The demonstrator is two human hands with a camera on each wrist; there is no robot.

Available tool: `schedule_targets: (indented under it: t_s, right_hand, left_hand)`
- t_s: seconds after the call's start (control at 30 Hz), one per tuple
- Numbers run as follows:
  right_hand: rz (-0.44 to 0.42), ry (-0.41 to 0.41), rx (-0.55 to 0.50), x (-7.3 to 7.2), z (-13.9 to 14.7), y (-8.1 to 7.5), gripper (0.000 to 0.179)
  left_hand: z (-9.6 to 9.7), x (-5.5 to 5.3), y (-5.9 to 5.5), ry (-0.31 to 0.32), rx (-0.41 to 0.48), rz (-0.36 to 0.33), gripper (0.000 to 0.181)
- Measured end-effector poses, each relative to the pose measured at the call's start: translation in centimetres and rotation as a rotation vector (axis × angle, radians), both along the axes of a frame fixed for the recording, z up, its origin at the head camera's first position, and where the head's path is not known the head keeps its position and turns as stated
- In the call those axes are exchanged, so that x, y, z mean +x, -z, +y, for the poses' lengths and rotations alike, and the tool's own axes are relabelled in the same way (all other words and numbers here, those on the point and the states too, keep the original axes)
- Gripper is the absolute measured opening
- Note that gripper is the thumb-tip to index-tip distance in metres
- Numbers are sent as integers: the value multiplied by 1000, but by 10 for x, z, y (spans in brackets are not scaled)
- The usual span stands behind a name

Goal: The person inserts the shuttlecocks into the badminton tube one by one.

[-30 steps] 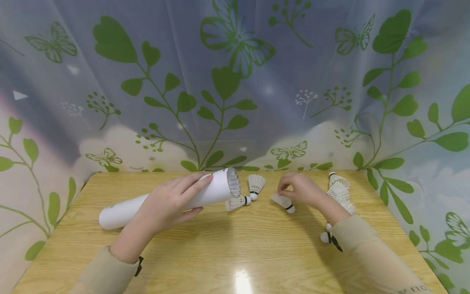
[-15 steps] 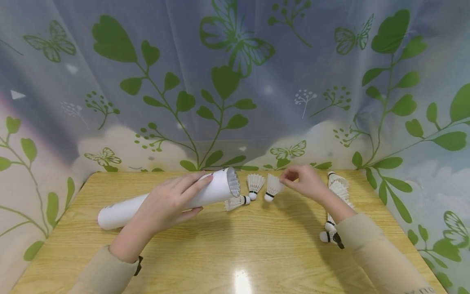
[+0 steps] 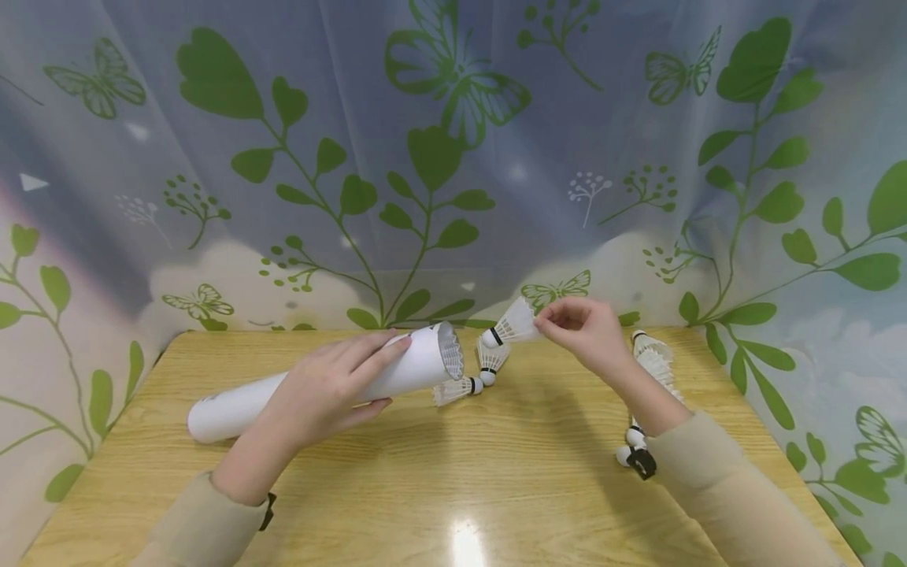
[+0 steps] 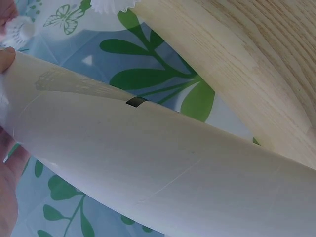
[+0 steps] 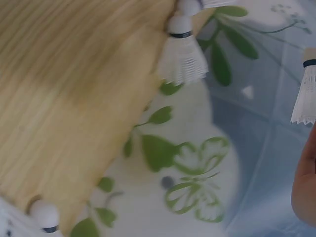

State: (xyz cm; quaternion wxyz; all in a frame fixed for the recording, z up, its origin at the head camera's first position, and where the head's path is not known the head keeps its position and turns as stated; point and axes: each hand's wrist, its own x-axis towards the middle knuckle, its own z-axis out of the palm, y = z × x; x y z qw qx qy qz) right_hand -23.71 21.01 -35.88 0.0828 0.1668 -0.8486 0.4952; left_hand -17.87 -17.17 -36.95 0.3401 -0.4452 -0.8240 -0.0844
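Note:
My left hand [image 3: 329,390] grips a white shuttlecock tube [image 3: 418,364] from above, its mouth facing right and raised off the table. Feather tips show inside that mouth. With thumb and fingertips, my right hand [image 3: 591,335] pinches a shuttlecock [image 3: 516,321] by its feather rim, cork pointing left toward the tube. It hangs in the air, a short way right of the mouth. Beneath it a second shuttlecock [image 3: 492,358] lies on the table, and a third shuttlecock [image 3: 456,390] lies by the tube's mouth. In the left wrist view the tube [image 4: 148,158] fills the middle.
At the table's right side lies a row of several shuttlecocks [image 3: 655,368], partly hidden by the right forearm. A patterned curtain [image 3: 453,197] hangs along the back edge of the wooden table [image 3: 397,488]. The right wrist carries a black strap piece [image 3: 642,463].
My right hand has lifted the shuttlecock off the table and carried it up and left, its cork swinging from lower right to the left. The left hand and tube stay in place.

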Motion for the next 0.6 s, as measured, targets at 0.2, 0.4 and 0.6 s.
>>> schedule_targets:
  t_s: [0.2, 0.4, 0.6]
  right_hand:
    - [89, -58, -102, 15, -14, -18, 7]
    - [163, -105, -163, 26, -22, -28, 2]
    - [231, -170, -199, 33, -32, -28, 6]
  left_hand:
    - [0, -1, 0, -3, 0, 3, 90]
    - [-1, -1, 1, -5, 0, 4, 91]
    - [1, -2, -1, -5, 2, 6, 91]
